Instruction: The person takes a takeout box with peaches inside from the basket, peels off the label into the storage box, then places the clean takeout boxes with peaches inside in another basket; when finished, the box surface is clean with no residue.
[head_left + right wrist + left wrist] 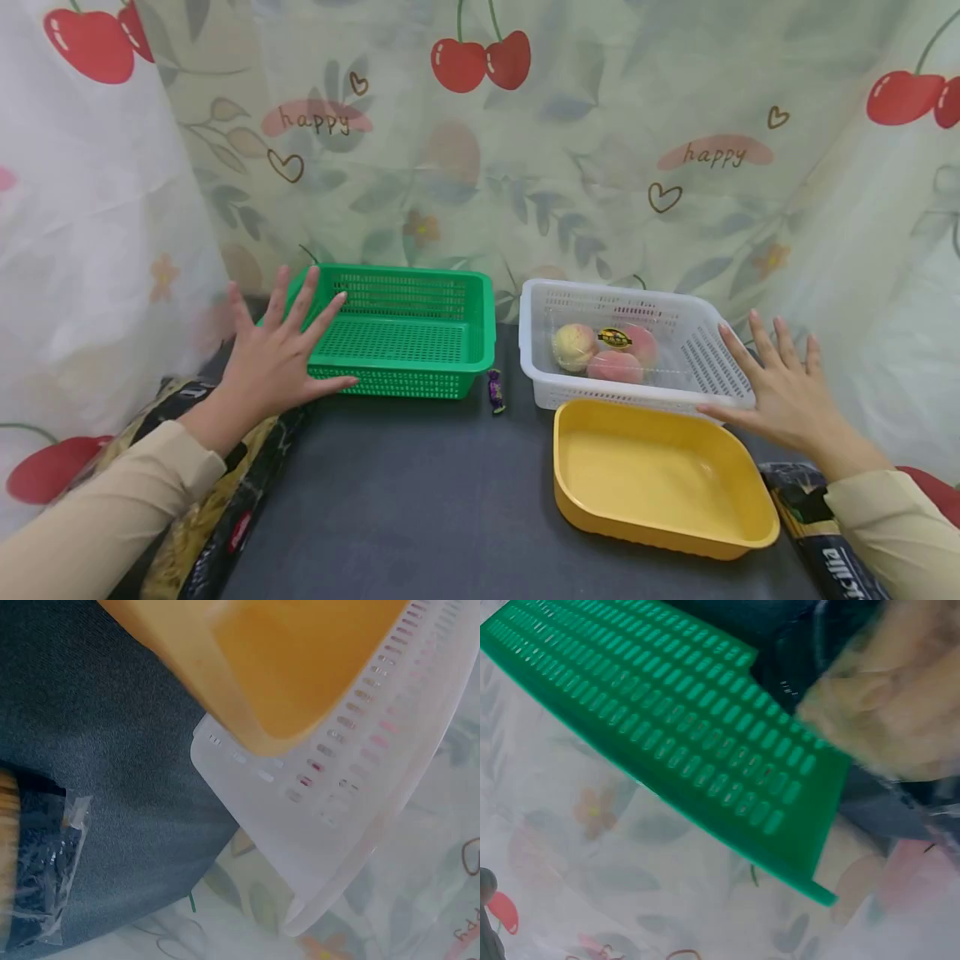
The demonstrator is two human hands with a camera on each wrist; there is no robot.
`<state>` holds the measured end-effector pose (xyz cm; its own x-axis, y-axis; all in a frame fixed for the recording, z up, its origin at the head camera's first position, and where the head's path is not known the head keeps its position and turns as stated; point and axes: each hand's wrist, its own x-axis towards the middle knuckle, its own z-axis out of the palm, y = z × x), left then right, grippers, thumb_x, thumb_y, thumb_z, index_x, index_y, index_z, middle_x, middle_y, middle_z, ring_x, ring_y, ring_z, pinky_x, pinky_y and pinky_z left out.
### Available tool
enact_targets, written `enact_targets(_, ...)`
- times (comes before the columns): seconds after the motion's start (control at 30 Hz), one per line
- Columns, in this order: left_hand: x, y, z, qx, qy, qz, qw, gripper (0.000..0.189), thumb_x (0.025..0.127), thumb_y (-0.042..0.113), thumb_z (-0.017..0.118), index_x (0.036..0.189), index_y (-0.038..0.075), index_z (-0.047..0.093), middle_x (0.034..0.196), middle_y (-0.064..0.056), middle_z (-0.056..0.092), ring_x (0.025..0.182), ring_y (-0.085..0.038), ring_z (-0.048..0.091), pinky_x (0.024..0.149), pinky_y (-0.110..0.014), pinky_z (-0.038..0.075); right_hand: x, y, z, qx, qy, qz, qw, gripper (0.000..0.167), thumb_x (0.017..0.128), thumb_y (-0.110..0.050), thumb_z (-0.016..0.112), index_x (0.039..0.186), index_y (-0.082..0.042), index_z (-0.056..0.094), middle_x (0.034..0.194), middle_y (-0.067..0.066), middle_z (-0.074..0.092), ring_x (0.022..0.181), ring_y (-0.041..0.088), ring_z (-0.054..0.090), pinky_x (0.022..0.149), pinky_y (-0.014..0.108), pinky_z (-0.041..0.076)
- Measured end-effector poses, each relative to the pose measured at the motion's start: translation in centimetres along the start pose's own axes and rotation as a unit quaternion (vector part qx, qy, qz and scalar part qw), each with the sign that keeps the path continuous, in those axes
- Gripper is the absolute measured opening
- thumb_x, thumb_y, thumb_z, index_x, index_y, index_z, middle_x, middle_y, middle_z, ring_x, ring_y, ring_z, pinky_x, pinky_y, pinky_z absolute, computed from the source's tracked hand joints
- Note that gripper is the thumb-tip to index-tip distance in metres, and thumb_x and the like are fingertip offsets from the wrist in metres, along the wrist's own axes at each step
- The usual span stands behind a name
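Note:
My left hand [279,360], fingers spread and holding nothing, hovers at the left end of a green slotted basket [405,382] and overlaps it in the head view. The left wrist view shows this green basket [667,727] close by. On the other side, my right hand [787,396] is also spread, over the right end of a white slotted basket [543,392]. Inside that basket lies a clear pack of peaches [615,367] with a black and gold label. A yellow tub [652,475] stands in front, its rim overlapping the white basket [277,832] in the right wrist view.
Between the baskets, a small purple-wrapped candy [496,392] lies on the dark tabletop [405,492]. A large black and clear food bag [232,500] lies beneath the left forearm. Another dark packet [821,525] lies by the right sleeve. A cherry-print curtain [480,183] hangs behind.

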<state>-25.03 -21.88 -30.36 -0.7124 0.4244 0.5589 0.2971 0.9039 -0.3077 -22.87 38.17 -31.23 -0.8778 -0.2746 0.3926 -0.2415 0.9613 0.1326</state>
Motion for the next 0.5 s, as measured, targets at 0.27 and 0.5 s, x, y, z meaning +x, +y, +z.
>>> enact_targets(0.27, 2.7, 1.1, -0.2, 0.0, -0.007, 0.021, 0.9997, 0.111, 0.065, 0.092, 0.009, 0.15, 0.021, 0.022, 0.157, -0.008, -0.014, 0.142, -0.034, -0.017, 0.101, -0.072, -0.013, 0.7, 0.7, 0.0, -0.026, 0.001, -0.002, 0.9997, 0.112, 0.069, -0.069, 0.063, 0.15, -0.03, -0.003, 0.156, 0.017, -0.009, 0.141, 0.036, -0.019, 0.106, 0.058, -0.022)
enact_targets(0.5, 5.4, 2.8, 0.1, -0.005, -0.009, 0.045, 0.9989, 0.109, 0.065, 0.079, 0.056, 0.15, 0.022, 0.02, 0.158, -0.011, -0.004, 0.143, -0.033, -0.017, 0.1, -0.072, -0.014, 1.7, 1.3, 0.5, -0.044, -0.016, -0.005, 0.9989, 0.109, 0.069, -0.072, 0.06, 0.151, -0.03, 0.0, 0.155, 0.019, -0.012, 0.139, 0.04, -0.021, 0.104, 0.063, -0.02)
